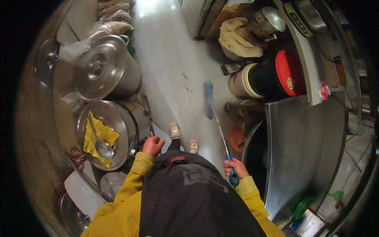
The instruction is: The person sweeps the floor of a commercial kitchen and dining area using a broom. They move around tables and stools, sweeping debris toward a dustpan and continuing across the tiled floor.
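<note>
In my right hand (235,168) is the blue grip of a long-handled broom or mop (221,129). Its metal shaft slants forward to a blue head (208,99), which is blurred and lies over the tiled floor (165,47). My left hand (153,146) is curled into a loose fist near my waist, with nothing visible in it. Beside it, on the left, stands a wide metal pot (123,133) with a yellow cloth (102,130) and a metal ladle (104,149) on top. A few green scraps (185,76) lie on the tiles left of the head.
A large lidded stockpot (100,69) stands at the left, with plastic sacks (114,28) behind it. Along the right are a black bucket with a red lid (290,74), a cream tub (242,80), a cloth-covered container (239,38) and a stainless steel panel (293,142).
</note>
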Tool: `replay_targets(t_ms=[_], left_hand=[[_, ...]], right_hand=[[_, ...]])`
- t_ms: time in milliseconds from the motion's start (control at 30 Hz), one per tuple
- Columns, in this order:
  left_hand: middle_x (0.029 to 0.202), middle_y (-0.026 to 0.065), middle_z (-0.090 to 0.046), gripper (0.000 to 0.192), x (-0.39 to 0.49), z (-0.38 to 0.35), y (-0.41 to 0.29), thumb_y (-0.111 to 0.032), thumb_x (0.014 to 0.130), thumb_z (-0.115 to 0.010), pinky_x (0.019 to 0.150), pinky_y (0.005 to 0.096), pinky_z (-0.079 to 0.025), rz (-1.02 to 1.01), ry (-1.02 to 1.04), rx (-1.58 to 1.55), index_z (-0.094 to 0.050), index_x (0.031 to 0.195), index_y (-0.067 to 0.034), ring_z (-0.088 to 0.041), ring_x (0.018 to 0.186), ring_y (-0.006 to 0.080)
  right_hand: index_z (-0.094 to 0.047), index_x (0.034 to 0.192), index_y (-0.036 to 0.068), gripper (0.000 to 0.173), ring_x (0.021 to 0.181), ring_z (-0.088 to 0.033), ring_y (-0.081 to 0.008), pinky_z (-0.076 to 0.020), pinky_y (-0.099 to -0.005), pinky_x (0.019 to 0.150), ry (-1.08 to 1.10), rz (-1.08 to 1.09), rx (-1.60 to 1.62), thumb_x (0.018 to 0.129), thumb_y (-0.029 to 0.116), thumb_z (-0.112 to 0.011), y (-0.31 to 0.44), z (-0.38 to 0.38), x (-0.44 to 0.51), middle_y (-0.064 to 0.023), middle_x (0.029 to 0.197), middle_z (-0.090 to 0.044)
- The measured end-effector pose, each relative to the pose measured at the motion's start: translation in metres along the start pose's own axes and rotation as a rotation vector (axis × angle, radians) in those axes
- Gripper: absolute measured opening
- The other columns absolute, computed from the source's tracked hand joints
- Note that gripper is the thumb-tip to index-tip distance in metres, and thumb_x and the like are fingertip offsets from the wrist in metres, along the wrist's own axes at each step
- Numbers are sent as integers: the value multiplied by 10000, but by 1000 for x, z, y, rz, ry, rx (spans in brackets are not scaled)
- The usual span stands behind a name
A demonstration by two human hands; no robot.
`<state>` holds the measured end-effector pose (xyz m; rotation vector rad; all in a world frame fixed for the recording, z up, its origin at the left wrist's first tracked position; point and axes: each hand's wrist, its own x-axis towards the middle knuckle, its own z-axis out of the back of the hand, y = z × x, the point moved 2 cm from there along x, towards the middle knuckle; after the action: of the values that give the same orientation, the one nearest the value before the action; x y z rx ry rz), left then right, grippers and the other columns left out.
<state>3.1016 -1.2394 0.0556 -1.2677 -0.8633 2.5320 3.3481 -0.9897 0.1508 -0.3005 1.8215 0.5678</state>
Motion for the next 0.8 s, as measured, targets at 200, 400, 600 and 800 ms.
replay_targets(t_ms=[200,400,600,800], left_hand=[[655,157,-579,334,-1,13,16,-324,712,-566,587,375,-438,-28,-35,-9,-568,713,10,-565,634,316],[638,161,-568,322,-1,34,27,-317,710,-577,569,376,-427,19,-89,-92,-559,692,4,-558,615,310],[611,164,-554,320,3,48,14,-298,710,-578,540,363,-413,-33,-148,-59,-539,671,17,-551,582,287],[582,159,-538,330,4,51,22,-306,699,-584,522,369,-403,18,-142,-142,-536,660,18,-524,539,276]], right_hand=[[-489,650,-4,89,476,-490,-188,-427,-327,466,-60,-17,-268,717,46,-519,16,-27,81,-87,569,-499],[-503,664,10,118,481,-469,-172,-408,-292,493,149,10,-195,750,91,-506,24,-75,100,-58,553,-476],[-472,803,29,76,486,-436,-123,-368,-255,430,189,-27,192,777,58,-537,57,-72,63,-48,664,-470],[-479,829,14,127,466,-448,-152,-391,-287,422,10,111,-85,740,63,-555,83,-47,75,-75,633,-474]])
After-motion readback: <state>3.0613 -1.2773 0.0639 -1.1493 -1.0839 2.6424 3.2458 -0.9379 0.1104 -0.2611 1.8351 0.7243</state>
